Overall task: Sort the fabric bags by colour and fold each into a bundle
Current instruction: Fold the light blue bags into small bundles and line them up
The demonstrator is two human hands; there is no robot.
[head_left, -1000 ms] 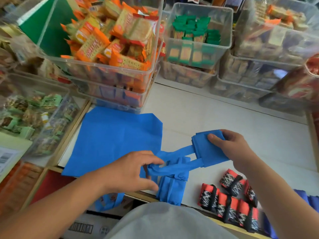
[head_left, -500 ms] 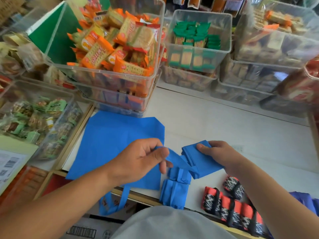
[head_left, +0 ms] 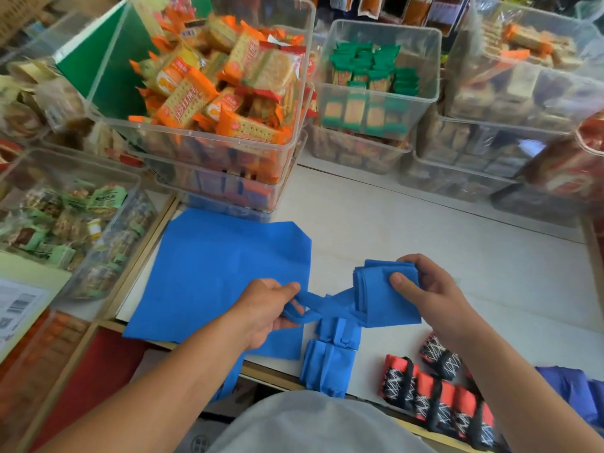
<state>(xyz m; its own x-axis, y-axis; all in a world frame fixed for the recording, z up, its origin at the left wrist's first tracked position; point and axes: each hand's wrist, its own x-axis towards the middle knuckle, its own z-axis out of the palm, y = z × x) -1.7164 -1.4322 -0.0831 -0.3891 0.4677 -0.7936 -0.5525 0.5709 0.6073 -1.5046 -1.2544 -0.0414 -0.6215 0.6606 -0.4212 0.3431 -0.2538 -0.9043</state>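
Observation:
My right hand (head_left: 428, 289) grips a folded blue fabric bag (head_left: 385, 299) just above the white counter, thumb on top. Its blue handle straps (head_left: 313, 308) stretch left to my left hand (head_left: 268, 308), which pinches and pulls them taut. Under the straps, two blue folded bundles (head_left: 330, 358) lie at the counter's front edge. A flat blue bag (head_left: 222, 276) is spread out on the left. Several red-and-black patterned bundles (head_left: 438, 390) lie in a row at the front right.
Clear plastic bins of snack packets (head_left: 228, 103) stand stacked along the back and left of the white counter (head_left: 408, 223). Dark blue fabric (head_left: 572, 390) lies at the far right edge. A wooden counter edge (head_left: 271, 374) runs along the front.
My left hand has pulled the handle straps out to the left and taut. My right hand has turned the folded bag and shifted its grip, thumb now on top.

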